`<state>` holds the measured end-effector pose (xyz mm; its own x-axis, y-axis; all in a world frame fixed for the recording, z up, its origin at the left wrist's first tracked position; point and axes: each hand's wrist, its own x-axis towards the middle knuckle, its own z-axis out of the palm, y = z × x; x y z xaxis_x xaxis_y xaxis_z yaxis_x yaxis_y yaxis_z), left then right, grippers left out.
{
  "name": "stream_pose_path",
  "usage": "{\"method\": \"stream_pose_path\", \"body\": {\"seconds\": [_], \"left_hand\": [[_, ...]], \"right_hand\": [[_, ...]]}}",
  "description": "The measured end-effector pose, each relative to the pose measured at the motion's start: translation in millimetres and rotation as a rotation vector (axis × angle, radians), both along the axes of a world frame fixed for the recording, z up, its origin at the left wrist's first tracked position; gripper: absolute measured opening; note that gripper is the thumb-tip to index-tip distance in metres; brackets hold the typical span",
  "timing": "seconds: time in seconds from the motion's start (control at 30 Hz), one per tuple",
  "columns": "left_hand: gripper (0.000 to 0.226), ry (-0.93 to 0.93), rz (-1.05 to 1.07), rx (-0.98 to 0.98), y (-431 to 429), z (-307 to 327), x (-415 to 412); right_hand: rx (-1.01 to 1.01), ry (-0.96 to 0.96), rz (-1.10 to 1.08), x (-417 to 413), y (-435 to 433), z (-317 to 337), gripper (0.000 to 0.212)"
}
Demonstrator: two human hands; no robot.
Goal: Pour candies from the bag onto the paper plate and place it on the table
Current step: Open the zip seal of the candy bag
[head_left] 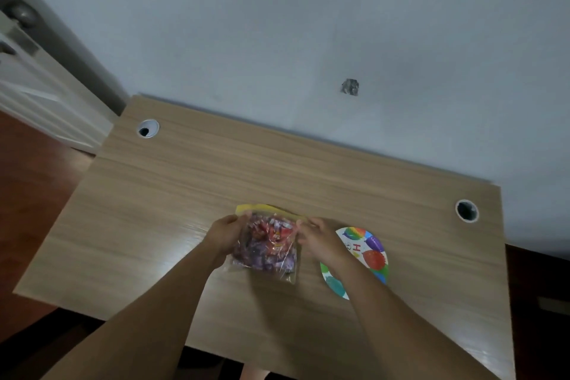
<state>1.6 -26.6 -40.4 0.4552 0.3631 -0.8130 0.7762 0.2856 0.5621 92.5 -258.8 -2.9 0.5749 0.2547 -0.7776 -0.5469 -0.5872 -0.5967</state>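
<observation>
A clear zip bag (266, 244) with a yellow strip along its top holds several red and purple wrapped candies. It is near the middle of the wooden table (191, 194). My left hand (226, 234) grips the bag's upper left edge. My right hand (317, 239) pinches its upper right edge near the yellow strip. A paper plate (370, 253) printed with coloured balloons lies flat on the table just right of the bag. My right wrist covers part of the plate. No candies are on the plate.
Two round cable holes are set in the table, one at the far left (148, 129) and one at the far right (467, 210). A pale wall runs along the table's far edge. A white door (34, 92) and dark floor are at the left.
</observation>
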Motion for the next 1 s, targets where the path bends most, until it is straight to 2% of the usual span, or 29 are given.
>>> {"method": "stream_pose_path", "body": {"seconds": [0.07, 0.2, 0.3, 0.43, 0.57, 0.63, 0.77, 0.87, 0.93, 1.0], "left_hand": [[0.040, -0.040, -0.009, 0.010, -8, 10, -3], [0.040, -0.215, -0.146, 0.102, -23, 32, -17], [0.021, -0.370, -0.333, 0.189, -35, 53, -32], [0.012, -0.471, -0.553, 0.282, -42, 62, -46], [0.012, -0.515, -0.658, 0.358, -51, 71, -60], [0.019, -0.542, -0.646, 0.377, -55, 71, -65], [0.012, -0.462, -0.496, 0.435, -64, 73, -75], [0.026, -0.255, -0.296, 0.555, -79, 87, -88], [0.043, -0.127, -0.281, 0.427, -89, 98, -98], [0.051, -0.118, -0.242, 0.159, -100, 113, -106]], "right_hand": [[0.037, 0.022, -0.049, -6, -8, 5, 0.075], [0.005, 0.008, -0.038, -14, -34, 19, 0.074], [-0.141, -0.166, 0.121, -23, -50, 38, 0.071], [-0.096, -0.447, 0.353, -35, -62, 64, 0.055], [-0.158, -0.411, 0.665, -48, -66, 85, 0.034], [-0.165, -0.417, 0.694, -53, -64, 86, 0.025], [-0.177, -0.413, 0.594, -66, -57, 89, 0.017], [-0.180, -0.378, 0.515, -75, -53, 85, 0.016], [-0.154, -0.337, 0.454, -82, -50, 83, 0.016], [-0.133, -0.306, 0.411, -88, -45, 85, 0.010]]}}
